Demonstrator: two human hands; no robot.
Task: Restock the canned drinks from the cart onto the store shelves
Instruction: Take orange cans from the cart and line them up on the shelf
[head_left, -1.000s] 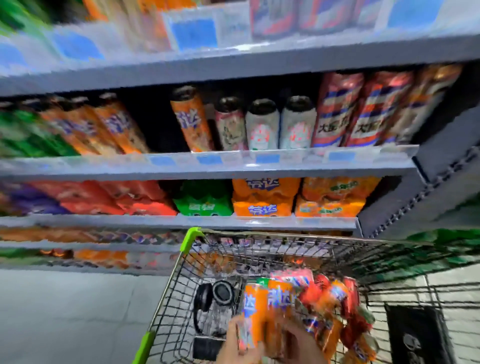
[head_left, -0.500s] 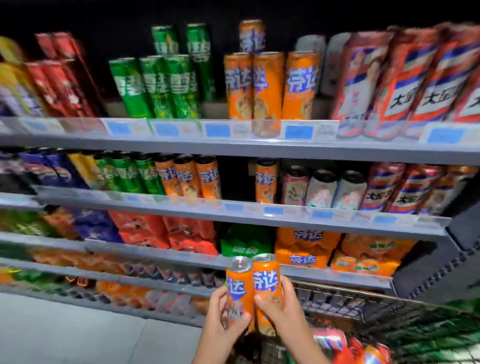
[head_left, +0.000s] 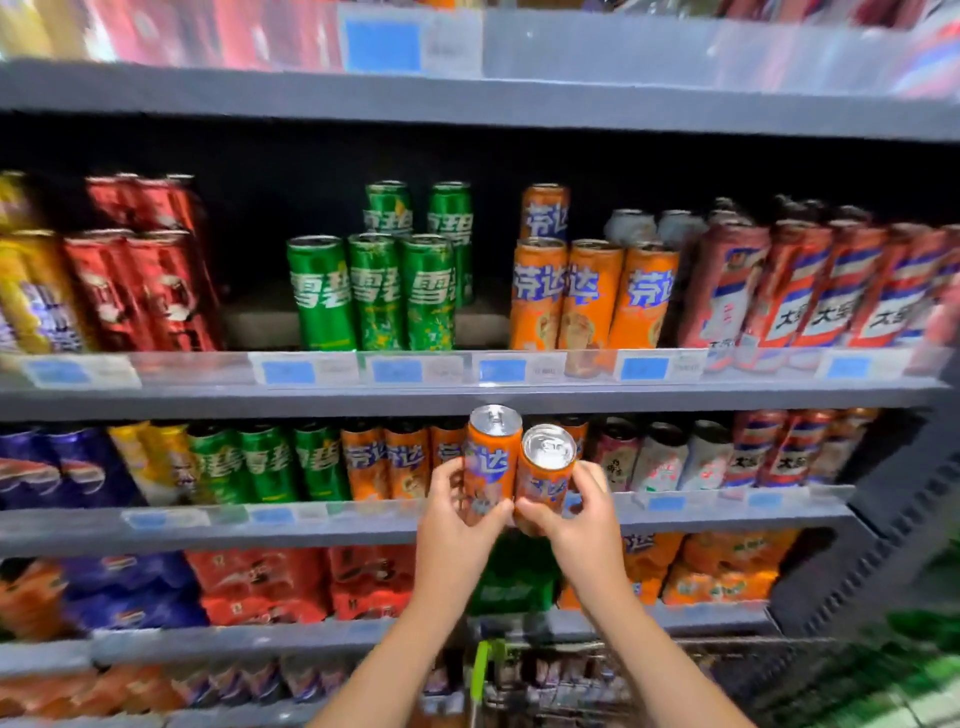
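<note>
Cans in hand: two orange cans, side by side and touching, held up in front of the middle shelf; the left can (head_left: 491, 462) stands a little higher than the right can (head_left: 545, 473), which tips slightly toward the camera.
Left hand: the left hand (head_left: 457, 525) is wrapped round the lower body of the left can, thumb across its front.
Right hand: the right hand (head_left: 574, 522) grips the right can the same way, fingers curled behind it.
Where they sit: just before the orange row (head_left: 395, 462) on the middle shelf (head_left: 260, 525), below the upper shelf (head_left: 467, 397) with its own orange group (head_left: 592, 296).
Cart: its green-handled cart (head_left: 485, 670) shows low between the forearms, blurred.
Step, as I read it: carrying, with neither can shelved yet.
Next move: probably to pick a shelf with matching orange stock, lift over the clear front lip and set each can upright without knocking its neighbours.
</note>
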